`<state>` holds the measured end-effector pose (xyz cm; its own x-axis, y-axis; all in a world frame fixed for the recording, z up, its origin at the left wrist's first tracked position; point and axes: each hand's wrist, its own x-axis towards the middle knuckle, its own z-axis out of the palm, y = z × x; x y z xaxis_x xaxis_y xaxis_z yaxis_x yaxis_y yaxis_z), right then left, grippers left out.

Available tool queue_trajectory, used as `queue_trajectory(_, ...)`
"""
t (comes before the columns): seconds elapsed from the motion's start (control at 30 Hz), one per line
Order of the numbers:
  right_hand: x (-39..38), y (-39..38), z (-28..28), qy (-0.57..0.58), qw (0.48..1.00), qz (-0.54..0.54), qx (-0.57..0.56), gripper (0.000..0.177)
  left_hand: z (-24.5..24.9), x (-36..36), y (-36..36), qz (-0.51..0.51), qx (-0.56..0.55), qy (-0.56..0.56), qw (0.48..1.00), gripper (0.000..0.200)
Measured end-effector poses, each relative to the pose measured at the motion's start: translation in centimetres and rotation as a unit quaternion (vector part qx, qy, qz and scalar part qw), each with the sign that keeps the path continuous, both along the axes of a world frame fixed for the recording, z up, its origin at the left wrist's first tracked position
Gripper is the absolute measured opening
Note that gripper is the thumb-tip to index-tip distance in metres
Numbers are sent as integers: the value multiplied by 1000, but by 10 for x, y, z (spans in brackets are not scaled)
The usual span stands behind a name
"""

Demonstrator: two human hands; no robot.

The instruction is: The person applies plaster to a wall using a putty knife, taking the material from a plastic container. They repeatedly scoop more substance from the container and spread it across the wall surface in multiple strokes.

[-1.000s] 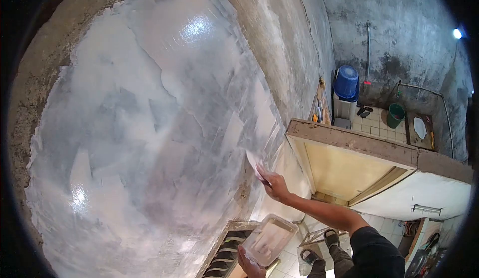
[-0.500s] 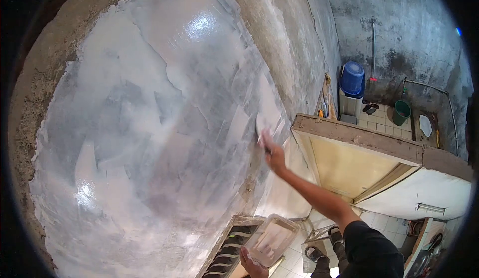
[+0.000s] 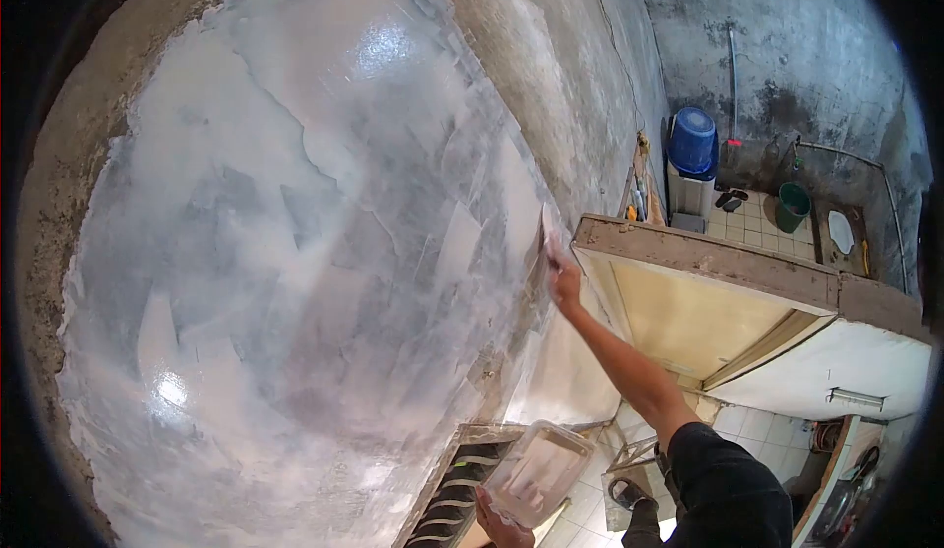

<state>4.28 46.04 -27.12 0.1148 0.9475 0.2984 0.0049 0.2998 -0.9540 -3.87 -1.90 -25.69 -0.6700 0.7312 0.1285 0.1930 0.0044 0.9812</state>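
Note:
My right hand [image 3: 563,277] is closed around a putty knife [image 3: 549,225], whose pale blade lies against the wall near the edge of the coated area. White and grey filler covers the wall [image 3: 295,253] in uneven, overlapping strokes, with wet shiny spots. Low in the view, my left hand [image 3: 501,523] grips the near side of a clear plastic tub [image 3: 541,469]. Whitish paste is smeared inside the tub, and some is on my left fingers.
Right of the knife, a wooden beam [image 3: 708,263] tops a yellowish panel. Beneath my arms are a dark window grille [image 3: 462,489], a stand [image 3: 629,450] and a sandalled foot [image 3: 629,494]. Beyond the beam are a blue bucket [image 3: 693,145] and a green pail [image 3: 793,208].
My right hand and the putty knife have moved right and slightly up along the wall, toward the beam. My left hand still holds the tub in nearly the same place.

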Motion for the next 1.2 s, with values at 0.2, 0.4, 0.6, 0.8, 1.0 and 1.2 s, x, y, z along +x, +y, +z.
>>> queue_trajectory(0.2, -25, -145, -20, 59, 979, 122, 151, 66, 81, 49, 44, 122, -55, -259, 957, 64)
queue_trajectory(0.4, 10, -89, -87, 75, 980, 115, 146, 63, 113, 77, 73, 134, -81, -258, 953, 69)
queue_trajectory(0.6, 10, -6, -46, 76, 996, 42, 1, 70, 77, 57, 62, 88, -71, -314, 943, 59)
queue_trajectory(0.8, -19, -133, -59, 95, 983, 134, 78, 56, 67, 55, 70, 39, -95, -377, 920, 68)
queue_trajectory(1.0, 22, -72, -75, 45, 998, -41, -23, 57, 57, 65, 81, 65, -95, -332, 936, 72)
queue_trajectory(1.2, -20, -53, -86, 187, 976, 38, -107, 56, 45, 60, 72, 46, -113, -341, 932, 73)
